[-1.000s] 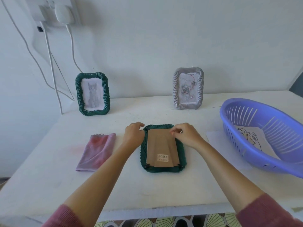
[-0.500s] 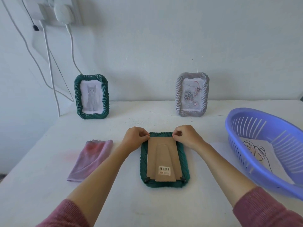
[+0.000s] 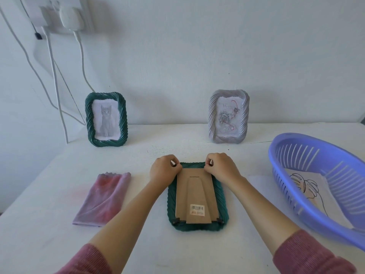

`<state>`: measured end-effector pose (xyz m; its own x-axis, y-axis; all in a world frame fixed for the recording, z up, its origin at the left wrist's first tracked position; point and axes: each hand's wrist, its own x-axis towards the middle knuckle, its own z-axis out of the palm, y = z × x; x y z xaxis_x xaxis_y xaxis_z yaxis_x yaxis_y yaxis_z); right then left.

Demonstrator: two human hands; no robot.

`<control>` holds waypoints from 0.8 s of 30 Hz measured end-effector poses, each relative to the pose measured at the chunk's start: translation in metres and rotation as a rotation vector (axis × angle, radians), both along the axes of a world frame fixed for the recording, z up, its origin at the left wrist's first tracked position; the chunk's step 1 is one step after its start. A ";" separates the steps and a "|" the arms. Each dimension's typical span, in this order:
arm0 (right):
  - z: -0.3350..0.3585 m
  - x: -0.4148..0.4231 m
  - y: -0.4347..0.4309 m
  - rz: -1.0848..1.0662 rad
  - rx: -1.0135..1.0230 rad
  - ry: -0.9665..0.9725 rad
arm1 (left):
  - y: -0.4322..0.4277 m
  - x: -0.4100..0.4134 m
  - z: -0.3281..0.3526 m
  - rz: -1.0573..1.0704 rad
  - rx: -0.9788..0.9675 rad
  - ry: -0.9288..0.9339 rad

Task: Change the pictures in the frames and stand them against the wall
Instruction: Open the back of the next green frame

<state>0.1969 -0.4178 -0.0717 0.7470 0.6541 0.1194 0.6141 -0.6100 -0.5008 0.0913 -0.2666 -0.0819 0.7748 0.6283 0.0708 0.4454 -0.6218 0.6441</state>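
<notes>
Head view. Nearest: two pink-sleeved forearms reaching forward over the white table (image 3: 197,254). Between them, lying face down: flat green frame (image 3: 197,227), brown backing board (image 3: 195,190) uppermost, barcode sticker at the near end, long axis pointing straight away toward the wall (image 3: 177,56). Near corners held by two dark clips (image 3: 176,221).

At the far corners: left hand (image 3: 163,171) on the left one, right hand (image 3: 222,168) on the right one. Both clenched small, fingertips pinching something dark at each corner. Probably the matching clips; cannot tell clip from rim.

Judged step: working the far fastenings of the board. Freeing or locking, not clear.

Relation governing the next move: one hand per corner, both equally near, frame body lying toward the person from the grips. Near clips reachable only by drawing back along the long axis.

Left of the frame, apart: folded pink-purple cloth (image 3: 102,198). Right: loose white sheet (image 3: 260,184), then purple basket (image 3: 280,175) holding a leaf drawing (image 3: 304,184).

Farthest, upright against the wall: cat frame (image 3: 106,119) at left, grey rose frame (image 3: 229,117) at right, well apart. Gap between them roughly in line with the flat frame.
</notes>
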 end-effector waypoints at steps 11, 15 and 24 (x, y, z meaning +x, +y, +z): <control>-0.006 0.004 -0.002 -0.110 0.007 -0.016 | -0.014 0.013 -0.002 0.075 -0.053 -0.034; -0.013 0.002 -0.009 -0.098 0.068 -0.023 | -0.006 0.003 -0.002 -0.033 -0.148 -0.042; -0.022 -0.049 -0.059 -0.116 0.293 0.126 | -0.023 -0.056 -0.017 -0.154 -0.163 -0.167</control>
